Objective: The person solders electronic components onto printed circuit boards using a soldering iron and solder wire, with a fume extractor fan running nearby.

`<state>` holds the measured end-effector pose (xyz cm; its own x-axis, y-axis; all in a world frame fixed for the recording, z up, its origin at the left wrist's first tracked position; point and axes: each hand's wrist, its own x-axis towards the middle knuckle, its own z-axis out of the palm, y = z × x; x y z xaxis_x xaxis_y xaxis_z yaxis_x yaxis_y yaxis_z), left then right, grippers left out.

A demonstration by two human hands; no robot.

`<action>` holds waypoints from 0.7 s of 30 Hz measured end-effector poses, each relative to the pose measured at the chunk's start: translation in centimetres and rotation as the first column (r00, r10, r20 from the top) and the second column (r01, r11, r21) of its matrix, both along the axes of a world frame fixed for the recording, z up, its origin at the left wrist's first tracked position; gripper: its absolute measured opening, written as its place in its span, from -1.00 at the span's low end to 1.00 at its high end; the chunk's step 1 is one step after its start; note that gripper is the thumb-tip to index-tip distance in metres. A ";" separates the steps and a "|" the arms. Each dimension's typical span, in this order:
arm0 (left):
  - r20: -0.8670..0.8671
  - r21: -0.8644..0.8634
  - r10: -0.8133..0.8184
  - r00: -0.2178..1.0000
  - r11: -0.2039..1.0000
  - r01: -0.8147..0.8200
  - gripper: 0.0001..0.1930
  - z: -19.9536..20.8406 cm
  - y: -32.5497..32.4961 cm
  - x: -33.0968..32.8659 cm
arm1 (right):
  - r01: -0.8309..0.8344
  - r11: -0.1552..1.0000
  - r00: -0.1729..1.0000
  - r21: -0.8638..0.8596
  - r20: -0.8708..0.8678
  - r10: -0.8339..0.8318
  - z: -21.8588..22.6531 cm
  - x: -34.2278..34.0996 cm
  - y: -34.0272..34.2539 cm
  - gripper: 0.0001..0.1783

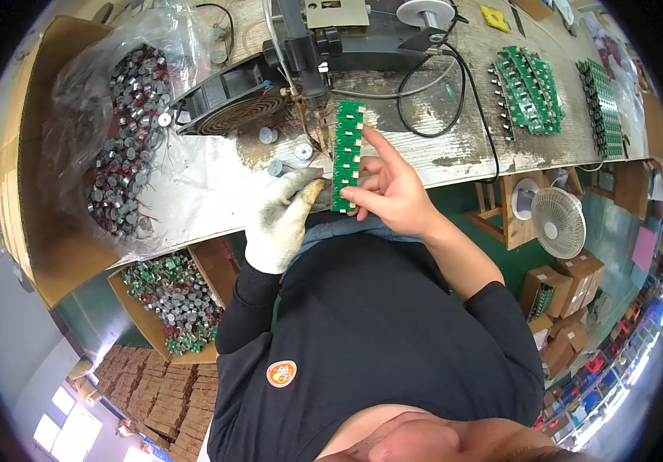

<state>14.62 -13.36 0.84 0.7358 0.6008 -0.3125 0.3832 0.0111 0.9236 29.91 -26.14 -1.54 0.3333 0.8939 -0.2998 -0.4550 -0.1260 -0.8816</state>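
My right hand is bare and grips a long green circuit board strip, thumb on its near end and forefinger stretched along its right edge. Small pale connectors line the strip. My left hand wears a white glove with worn, yellowed fingertips. Its thumb and fingers are closed beside the strip's near left edge; what they hold, if anything, is hidden. Small round silver motors lie on the bench just beyond the glove. A soldering fixture with a thin metal tube stands past the strip's far end.
A black box fan stands behind the loose motors. At left, a plastic bag holds many wired motors, beside a cardboard box flap. More boards lie stacked at right, near a black cable. Below the bench sits an open carton.
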 end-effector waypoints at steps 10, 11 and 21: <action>0.082 -0.227 0.179 0.980 0.961 -0.157 -0.73 -1.0 -0.9 0.5 | -0.005 1.000 1.000 0.012 -0.002 0.005 0.0 0.2 0.0 -0.05; 0.064 -0.235 0.184 0.981 0.958 -0.165 -0.74 -1.0 -0.8 0.5 | 0.001 1.000 1.000 0.013 -0.005 -0.001 0.1 0.1 0.0 -0.05; 0.004 -0.282 0.235 0.972 0.933 -0.224 -0.78 -0.1 -0.9 1.3 | 0.006 0.999 1.000 0.037 0.001 -0.006 0.3 -0.2 0.1 -0.07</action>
